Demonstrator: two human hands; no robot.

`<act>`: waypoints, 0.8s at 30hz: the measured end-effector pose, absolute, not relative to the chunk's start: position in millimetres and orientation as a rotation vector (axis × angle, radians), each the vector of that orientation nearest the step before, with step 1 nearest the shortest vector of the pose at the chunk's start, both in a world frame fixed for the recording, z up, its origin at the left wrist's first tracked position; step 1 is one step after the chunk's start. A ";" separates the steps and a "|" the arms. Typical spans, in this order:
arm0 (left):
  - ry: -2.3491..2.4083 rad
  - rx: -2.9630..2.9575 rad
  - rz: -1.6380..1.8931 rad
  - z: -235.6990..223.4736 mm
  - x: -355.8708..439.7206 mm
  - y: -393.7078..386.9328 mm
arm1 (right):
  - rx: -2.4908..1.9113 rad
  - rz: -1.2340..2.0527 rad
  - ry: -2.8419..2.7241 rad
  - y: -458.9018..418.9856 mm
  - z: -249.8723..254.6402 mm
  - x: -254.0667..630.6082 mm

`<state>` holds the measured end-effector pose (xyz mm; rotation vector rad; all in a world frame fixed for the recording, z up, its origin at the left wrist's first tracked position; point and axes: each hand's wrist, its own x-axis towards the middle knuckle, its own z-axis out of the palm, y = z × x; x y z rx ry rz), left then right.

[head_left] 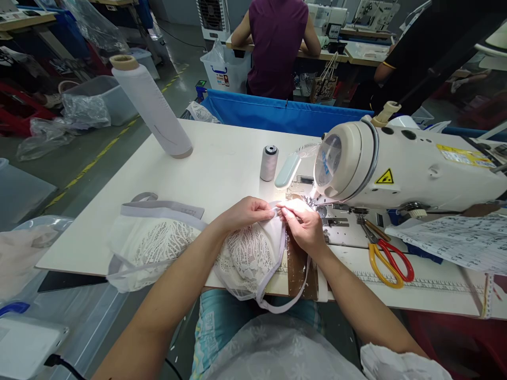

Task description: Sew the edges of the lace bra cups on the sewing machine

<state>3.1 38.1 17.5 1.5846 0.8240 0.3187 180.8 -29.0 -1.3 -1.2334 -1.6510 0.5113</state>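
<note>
White lace bra (249, 250) with pale lilac-grey edging, at the front of the white table (222, 148), just left of and below the sewing machine's (412, 163) round head. One cup lies under and between the hands; the other is spread on the table to the left, past the left forearm. A loop of edging hangs over the front edge, above the lap.

Left hand (249, 212): thumb and fingers pinched narrow on the bra's upper edging. Right hand (304, 226): fingertips also closed on the edging, near the needle area, almost meeting the left ones; exact grip too small to tell.

Behind the hands: small grey thread spool (269, 164), upright, beside a pale blue oblong piece (288, 171). Large white thread cone (152, 108) stands farther back left. Scissors (373, 258) with yellow and red handles lie right of the right hand, next to a printed sheet (459, 240). Co-worker in purple (279, 47) sits beyond the blue cloth (269, 108), back turned.
</note>
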 end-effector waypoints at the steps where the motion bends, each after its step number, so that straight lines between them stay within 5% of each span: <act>1: 0.824 1.587 0.316 17.1 3.1 38.2 | -1.234 0.520 -1.648 -28.9 -1.6 180.8; 24: 0.788 1.629 0.279 18.7 5.7 37.3 | -1.342 1.002 -1.349 -19.5 -8.9 183.2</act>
